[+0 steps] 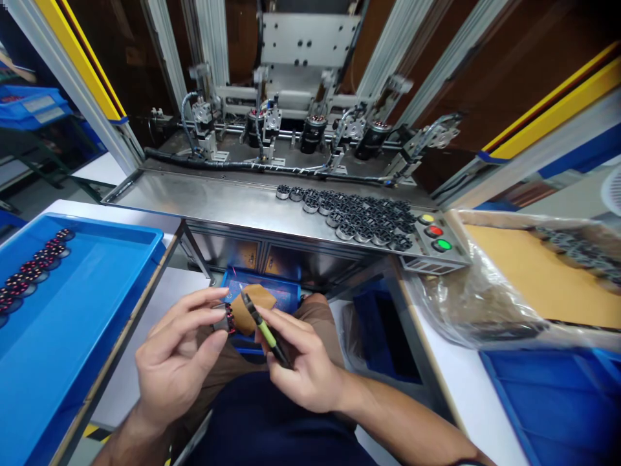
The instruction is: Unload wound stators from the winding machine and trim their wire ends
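My left hand (177, 349) pinches a small round wound stator (224, 318) between thumb and fingers, its red-tipped windings facing right. In my right hand (308, 362) is a pair of nippers (266, 331) with black and yellow-green handles. Their narrow tip points up and away, just right of the stator and apart from it. A thin pink wire end shows above the tip. Behind both hands lies a piece of brown cardboard (259, 298) over a blue bin (286, 291) near my knees.
On the machine's metal ledge (194, 200) sit many black-and-silver cores (359, 213), beside yellow, red and green buttons (436, 232). Winding fixtures (313, 133) stand behind. A blue tray (97, 291) at left holds a row of wound stators (36, 268). At right is a plastic-lined box (514, 285) with more cores.
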`<action>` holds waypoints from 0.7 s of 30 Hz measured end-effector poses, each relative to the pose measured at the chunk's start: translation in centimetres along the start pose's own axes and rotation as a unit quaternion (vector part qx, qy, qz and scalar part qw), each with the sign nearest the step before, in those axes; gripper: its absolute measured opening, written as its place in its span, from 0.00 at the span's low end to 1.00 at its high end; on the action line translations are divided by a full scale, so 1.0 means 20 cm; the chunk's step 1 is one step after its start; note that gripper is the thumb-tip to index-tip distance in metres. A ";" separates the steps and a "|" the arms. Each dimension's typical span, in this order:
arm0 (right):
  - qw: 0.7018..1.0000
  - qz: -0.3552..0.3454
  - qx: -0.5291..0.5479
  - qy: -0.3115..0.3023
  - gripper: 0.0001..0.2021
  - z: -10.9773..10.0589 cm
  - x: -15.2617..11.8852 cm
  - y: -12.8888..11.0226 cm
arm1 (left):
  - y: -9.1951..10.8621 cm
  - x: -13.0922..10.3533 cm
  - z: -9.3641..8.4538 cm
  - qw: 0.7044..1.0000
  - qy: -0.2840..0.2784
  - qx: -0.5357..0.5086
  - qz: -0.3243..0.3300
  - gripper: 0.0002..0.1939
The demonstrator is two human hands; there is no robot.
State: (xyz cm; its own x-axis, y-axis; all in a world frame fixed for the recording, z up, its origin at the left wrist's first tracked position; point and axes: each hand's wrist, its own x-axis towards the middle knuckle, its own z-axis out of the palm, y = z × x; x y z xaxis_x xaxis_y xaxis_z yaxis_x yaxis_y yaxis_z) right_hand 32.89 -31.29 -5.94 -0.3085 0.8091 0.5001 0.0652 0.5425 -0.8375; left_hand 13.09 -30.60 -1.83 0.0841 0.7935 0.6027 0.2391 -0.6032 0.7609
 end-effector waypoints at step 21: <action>0.960 0.163 0.208 -0.097 0.40 -0.18 -0.09 -0.18 | -0.06 0.02 -0.04 0.944 -0.014 0.271 0.188 0.31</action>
State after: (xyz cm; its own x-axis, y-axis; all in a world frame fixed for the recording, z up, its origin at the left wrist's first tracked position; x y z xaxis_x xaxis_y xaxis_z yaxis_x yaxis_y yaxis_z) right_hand 36.55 -33.84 -3.08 -0.5104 0.8408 0.1805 -0.1837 0.0984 -0.9780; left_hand 11.97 -29.55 -2.35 0.2848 0.5382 0.7932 0.6467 -0.7187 0.2554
